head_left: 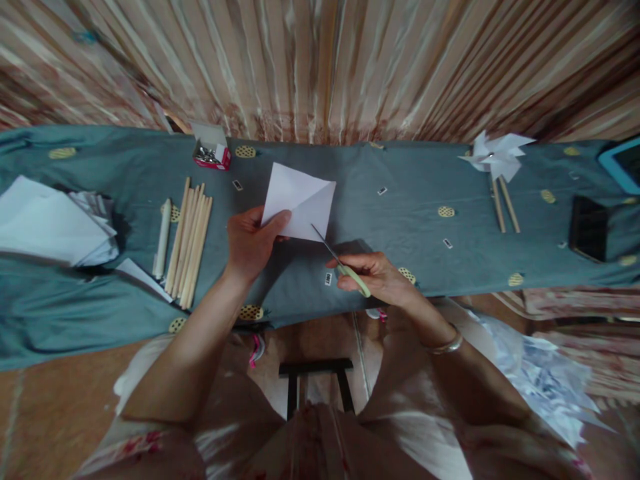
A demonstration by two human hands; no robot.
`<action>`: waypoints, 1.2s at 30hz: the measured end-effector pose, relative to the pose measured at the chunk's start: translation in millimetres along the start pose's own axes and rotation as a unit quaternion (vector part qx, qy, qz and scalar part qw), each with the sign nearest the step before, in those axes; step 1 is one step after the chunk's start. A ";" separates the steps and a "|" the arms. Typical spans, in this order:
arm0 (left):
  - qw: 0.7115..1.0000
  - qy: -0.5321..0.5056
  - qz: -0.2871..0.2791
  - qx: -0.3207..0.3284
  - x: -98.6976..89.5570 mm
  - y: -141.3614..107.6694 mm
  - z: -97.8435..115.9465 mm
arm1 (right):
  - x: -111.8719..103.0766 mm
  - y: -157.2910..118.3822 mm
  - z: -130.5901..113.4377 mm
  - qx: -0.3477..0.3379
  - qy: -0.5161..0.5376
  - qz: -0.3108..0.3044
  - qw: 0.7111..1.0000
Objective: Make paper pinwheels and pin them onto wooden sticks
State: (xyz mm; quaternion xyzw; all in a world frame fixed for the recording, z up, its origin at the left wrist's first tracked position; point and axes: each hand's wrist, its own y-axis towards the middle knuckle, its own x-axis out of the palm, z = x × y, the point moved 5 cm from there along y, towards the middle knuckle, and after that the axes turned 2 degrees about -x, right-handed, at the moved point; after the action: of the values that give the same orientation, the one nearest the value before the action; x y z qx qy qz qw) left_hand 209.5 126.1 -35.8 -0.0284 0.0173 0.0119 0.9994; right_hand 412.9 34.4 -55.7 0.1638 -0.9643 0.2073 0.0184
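A square sheet of white paper (305, 193) with a diagonal crease is held up above the table. My left hand (254, 241) pinches its lower left edge, thumb on top and fingers underneath. In my right hand (373, 275) is a pair of scissors (354, 275) with light green handles. The scissor blades reach over the paper near its lower right corner; whether they are cutting into it I cannot tell.
On the blue-green tablecloth (400, 220) lie wooden sticks (189, 243), a pale tube (163, 240), a paper stack (50, 220) and a red box of small metal pieces (212, 155). To the right are paper pinwheels (495, 155), a dark phone (589, 228) and a blue-edged tablet (623, 167).
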 end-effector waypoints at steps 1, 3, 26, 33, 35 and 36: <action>1.000 0.000 0.000 -0.001 0.1 -0.1 0.3 | 0.1 0.0 0.0 0.002 0.001 0.001 1.000; 1.000 0.002 0.000 -0.003 0.1 -0.2 1.0 | 0.6 -0.2 -0.3 0.004 0.004 0.004 1.000; 1.000 0.000 -0.020 -0.019 5.4 -4.5 -0.8 | 4.6 -1.1 -4.7 -0.021 -0.005 0.014 1.000; 0.999 0.000 -0.024 -0.024 5.7 -4.7 -1.9 | 2.8 -0.1 -2.3 -0.007 -0.008 0.018 1.000; 0.999 -0.002 -0.023 -0.023 5.3 -4.4 -3.1 | 2.4 -0.1 -1.3 -0.004 -0.008 0.019 1.000; 0.999 -0.004 -0.022 -0.022 5.2 -4.3 -3.7 | 2.4 -0.2 -0.8 -0.002 -0.009 0.019 1.000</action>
State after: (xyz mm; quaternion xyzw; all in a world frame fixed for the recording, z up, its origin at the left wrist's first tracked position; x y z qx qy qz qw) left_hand 214.7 121.7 -39.4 -0.0507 0.0121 -0.0100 0.9986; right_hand 410.7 33.8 -54.6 0.1472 -0.9678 0.2041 0.0066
